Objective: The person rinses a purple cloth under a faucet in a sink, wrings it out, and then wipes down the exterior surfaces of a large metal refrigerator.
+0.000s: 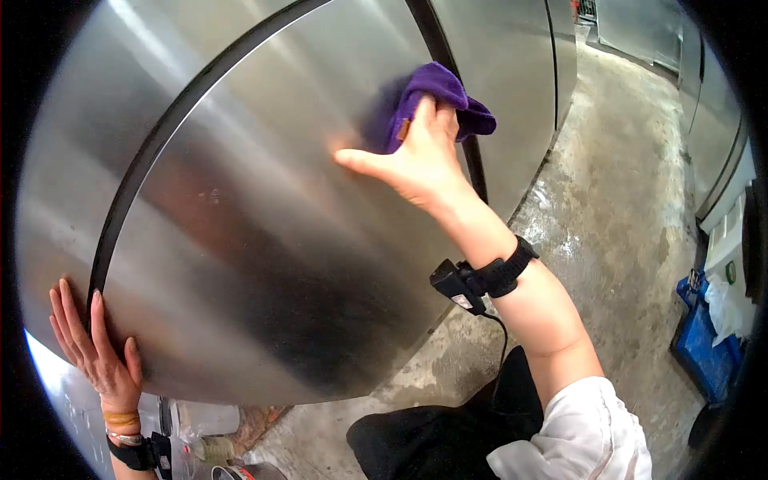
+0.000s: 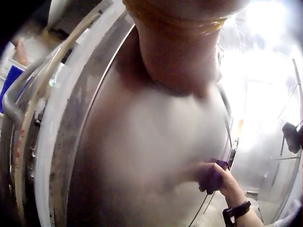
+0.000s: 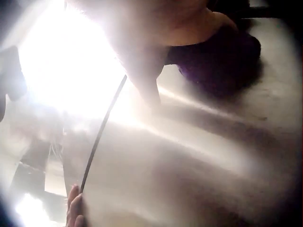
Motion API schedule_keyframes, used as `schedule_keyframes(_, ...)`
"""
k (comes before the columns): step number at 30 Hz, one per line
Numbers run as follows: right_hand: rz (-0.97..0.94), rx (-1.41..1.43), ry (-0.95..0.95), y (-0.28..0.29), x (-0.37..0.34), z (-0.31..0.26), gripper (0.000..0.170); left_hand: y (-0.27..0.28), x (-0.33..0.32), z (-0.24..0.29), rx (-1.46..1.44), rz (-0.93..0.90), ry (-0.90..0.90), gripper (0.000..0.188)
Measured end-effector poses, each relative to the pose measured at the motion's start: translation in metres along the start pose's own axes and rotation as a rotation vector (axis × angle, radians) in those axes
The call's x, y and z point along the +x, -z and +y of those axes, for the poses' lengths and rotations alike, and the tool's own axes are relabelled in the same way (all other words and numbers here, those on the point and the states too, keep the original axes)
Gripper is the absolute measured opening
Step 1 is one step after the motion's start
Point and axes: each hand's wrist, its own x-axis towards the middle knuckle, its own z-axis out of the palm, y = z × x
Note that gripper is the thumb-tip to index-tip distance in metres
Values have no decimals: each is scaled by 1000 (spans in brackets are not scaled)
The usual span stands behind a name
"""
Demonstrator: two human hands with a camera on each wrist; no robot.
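Observation:
In the head view my right hand (image 1: 428,156) holds a bunched purple cloth (image 1: 436,80) against a brushed steel door panel (image 1: 280,160), beside its dark right-hand seam. The thumb is spread out to the left, off the cloth, and the fingertips are hidden in the folds. The left hand (image 1: 96,352) rests with outstretched fingers on the steel at the lower left, across the dark curved seam (image 1: 140,164). From the left wrist, the purple cloth (image 2: 211,177) shows far down the panel. Dark and blurred, the cloth (image 3: 218,64) lies under the right hand in the right wrist view.
Wet concrete floor (image 1: 624,176) runs along the right. A blue crate-like object (image 1: 708,352) and a white plastic bag (image 1: 724,308) stand by the far-right wall. Clear containers (image 1: 204,420) sit below the panel near the left wrist.

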Motion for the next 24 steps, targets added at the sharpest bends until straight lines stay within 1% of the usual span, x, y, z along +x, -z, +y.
schedule_keyframes(1,18,21,-1,-3,-2,-2,113,0,0,0,6,-1,2,57)
schedule_keyframes(4,17,75,161,-1,5,25,110,-3,-3,-1,-14,6,13,58)
schedule_keyframes(5,-33,209,148,0,6,37,107,-4,-4,-2,-11,6,19,58)
schedule_keyframes(6,-9,275,158,0,9,33,106,-4,-4,-2,-9,2,22,58)
schedule_keyframes(8,20,62,114,-2,4,19,109,-1,-2,-2,-8,6,12,57)
schedule_keyframes(9,62,-31,154,-9,-2,14,115,-1,-1,-1,-6,14,6,57)
schedule_keyframes(10,73,-34,225,-10,-11,7,117,-1,-1,-2,-2,20,3,56)
schedule_keyframes(12,-5,-30,265,-7,-17,6,116,-1,-1,-1,-10,15,15,56)
schedule_keyframes(14,-27,92,276,-5,-8,26,115,0,-1,0,-8,6,20,56)
schedule_keyframes(15,-28,116,218,-2,-6,25,115,1,0,1,0,0,20,56)
schedule_keyframes(18,0,-32,199,-7,-21,2,114,0,-1,1,-5,8,28,56)
schedule_keyframes(19,-4,0,221,-8,-23,-1,113,-1,-1,1,-14,16,32,56)
schedule_keyframes(22,23,33,296,-11,-12,28,113,-1,-3,0,8,-22,38,56)
schedule_keyframes(23,-8,108,233,-8,-9,33,111,0,-5,-1,8,-20,38,56)
schedule_keyframes(24,2,112,185,-5,-10,27,110,-1,-5,-1,5,-16,38,56)
